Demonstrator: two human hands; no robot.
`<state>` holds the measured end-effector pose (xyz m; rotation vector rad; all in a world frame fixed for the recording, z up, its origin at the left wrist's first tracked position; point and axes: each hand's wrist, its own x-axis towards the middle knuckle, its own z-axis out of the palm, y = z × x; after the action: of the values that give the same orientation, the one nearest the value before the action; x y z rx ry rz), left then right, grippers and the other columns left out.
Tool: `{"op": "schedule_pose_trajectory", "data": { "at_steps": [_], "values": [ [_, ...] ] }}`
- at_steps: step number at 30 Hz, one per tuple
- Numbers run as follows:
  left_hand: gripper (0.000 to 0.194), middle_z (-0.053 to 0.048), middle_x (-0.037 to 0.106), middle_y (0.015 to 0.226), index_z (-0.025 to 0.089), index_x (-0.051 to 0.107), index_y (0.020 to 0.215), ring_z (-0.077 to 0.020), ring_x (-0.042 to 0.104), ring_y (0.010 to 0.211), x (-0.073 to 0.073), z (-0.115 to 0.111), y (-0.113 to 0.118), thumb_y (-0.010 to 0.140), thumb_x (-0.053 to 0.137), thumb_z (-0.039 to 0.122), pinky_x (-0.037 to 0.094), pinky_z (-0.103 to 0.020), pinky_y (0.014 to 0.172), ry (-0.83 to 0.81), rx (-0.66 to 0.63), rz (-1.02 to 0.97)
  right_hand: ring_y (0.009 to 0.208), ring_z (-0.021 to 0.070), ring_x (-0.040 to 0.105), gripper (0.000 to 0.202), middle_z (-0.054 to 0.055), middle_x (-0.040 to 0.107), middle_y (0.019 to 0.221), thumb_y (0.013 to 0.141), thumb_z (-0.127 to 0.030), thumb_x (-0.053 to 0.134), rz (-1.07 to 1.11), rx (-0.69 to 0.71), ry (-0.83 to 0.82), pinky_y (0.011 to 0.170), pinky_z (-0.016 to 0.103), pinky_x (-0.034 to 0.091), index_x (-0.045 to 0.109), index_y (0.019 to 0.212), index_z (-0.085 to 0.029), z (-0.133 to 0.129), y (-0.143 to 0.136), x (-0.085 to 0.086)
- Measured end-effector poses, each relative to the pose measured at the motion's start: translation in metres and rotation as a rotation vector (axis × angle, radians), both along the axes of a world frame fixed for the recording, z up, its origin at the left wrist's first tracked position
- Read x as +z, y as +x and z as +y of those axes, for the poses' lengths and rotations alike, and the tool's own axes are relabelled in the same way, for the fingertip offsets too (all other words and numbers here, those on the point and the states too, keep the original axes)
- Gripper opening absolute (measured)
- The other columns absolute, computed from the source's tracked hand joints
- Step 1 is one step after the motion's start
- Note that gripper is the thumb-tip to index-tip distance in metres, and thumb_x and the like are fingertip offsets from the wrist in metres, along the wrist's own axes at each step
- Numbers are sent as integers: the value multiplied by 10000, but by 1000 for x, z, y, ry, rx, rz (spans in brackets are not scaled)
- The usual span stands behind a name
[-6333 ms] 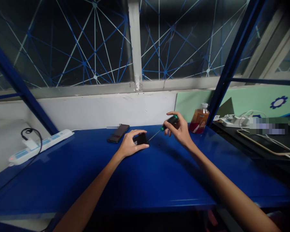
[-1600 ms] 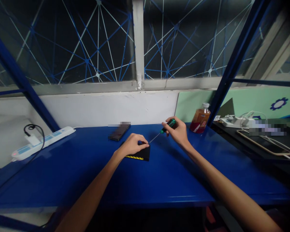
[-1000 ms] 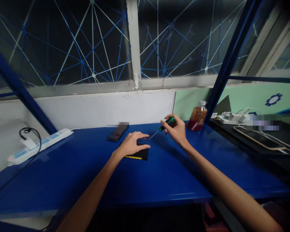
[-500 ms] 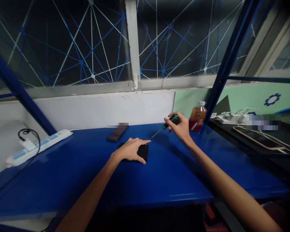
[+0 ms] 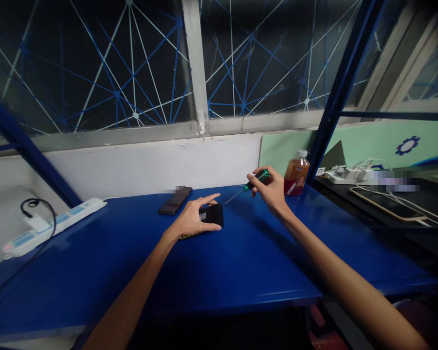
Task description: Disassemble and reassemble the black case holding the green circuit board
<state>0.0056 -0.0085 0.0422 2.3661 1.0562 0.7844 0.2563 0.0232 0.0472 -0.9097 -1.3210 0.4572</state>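
A black box-like object (image 5: 214,215) with a yellow edge low on its left sits at the middle of the blue table (image 5: 241,262). My left hand (image 5: 192,217) grips it from the left, thumb along the near side and fingers over the far side, index finger stretched out. The palm hides its left part. My right hand (image 5: 272,189) is closed on the green handle of a screwdriver (image 5: 257,179). Its thin shaft slants down to the left, and the tip is close to the object's far right corner; whether they touch I cannot tell.
A dark phone (image 5: 175,200) lies behind my left hand. A drink bottle (image 5: 297,173) stands beyond my right hand. On the left is a white power strip (image 5: 58,226) with a black cable. Another phone (image 5: 387,204) and white cables are at right.
My left hand has gripped the black object and tilted or raised it; its yellow edge now shows. The right hand still holds the screwdriver, nearly unmoved. The view has shifted slightly.
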Motion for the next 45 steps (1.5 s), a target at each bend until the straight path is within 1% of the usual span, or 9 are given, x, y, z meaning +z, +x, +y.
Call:
{"op": "schedule_pose_trajectory", "data": {
  "at_steps": [14,22,28,31,33,36,38,42,45],
  "values": [
    [786,-86,615,1183,257,425,1371,-273,555,1103,7,-3,1,665,755,361,406,-444,970,12,-32,-71,427,132,583,302,-37,555,529,765,-444,653,-9,0,28,446,265,485,534,915,-210,-8,-6,1],
    [776,-82,624,1170,249,435,1361,-268,563,1090,7,-3,0,663,753,366,407,-434,962,29,-14,-69,532,138,624,296,29,632,795,812,-418,553,35,204,-15,485,277,517,486,1018,-217,-14,-4,6],
    [778,-86,622,1175,248,431,1365,-270,561,1091,7,-4,0,666,750,369,423,-428,939,28,-18,-68,424,122,564,350,-34,551,581,797,-445,608,-50,32,30,453,268,486,527,1052,-220,-20,-8,9],
    [781,-88,618,1181,245,425,1369,-275,557,1096,7,-4,0,667,742,374,432,-438,927,25,-19,-69,422,122,556,365,-47,525,530,809,-468,590,-99,8,15,454,259,478,534,1070,-218,-20,-7,9],
    [784,-85,621,1173,239,426,1367,-273,560,1090,7,-3,0,663,742,374,431,-438,928,23,-23,-69,444,124,568,372,-43,545,548,833,-467,549,-93,63,7,464,255,482,500,1106,-220,-18,-6,7],
    [783,-80,628,1157,242,437,1359,-268,567,1076,6,-3,1,655,753,375,434,-426,921,22,-22,-67,496,120,594,372,-5,616,720,839,-438,514,-42,200,-7,464,249,487,427,1138,-234,-14,-4,4],
    [779,-76,630,1153,251,444,1354,-264,569,1069,6,-3,1,653,759,375,433,-419,921,24,-17,-71,490,111,591,365,4,615,784,831,-415,520,-24,232,-12,461,251,490,407,1131,-241,-13,-4,4],
    [789,-68,631,1151,255,445,1353,-255,572,1056,7,-4,1,645,770,379,428,-413,933,27,-22,-75,414,113,559,404,-48,542,632,814,-418,578,-44,114,7,431,260,478,411,1135,-238,-15,-7,4],
    [782,-71,633,1150,251,446,1354,-257,570,1060,8,-5,1,650,764,378,426,-418,942,22,-27,-74,408,119,560,406,-49,532,609,794,-444,620,-72,35,16,415,264,471,442,1093,-234,-17,-9,5]
  ]
}}
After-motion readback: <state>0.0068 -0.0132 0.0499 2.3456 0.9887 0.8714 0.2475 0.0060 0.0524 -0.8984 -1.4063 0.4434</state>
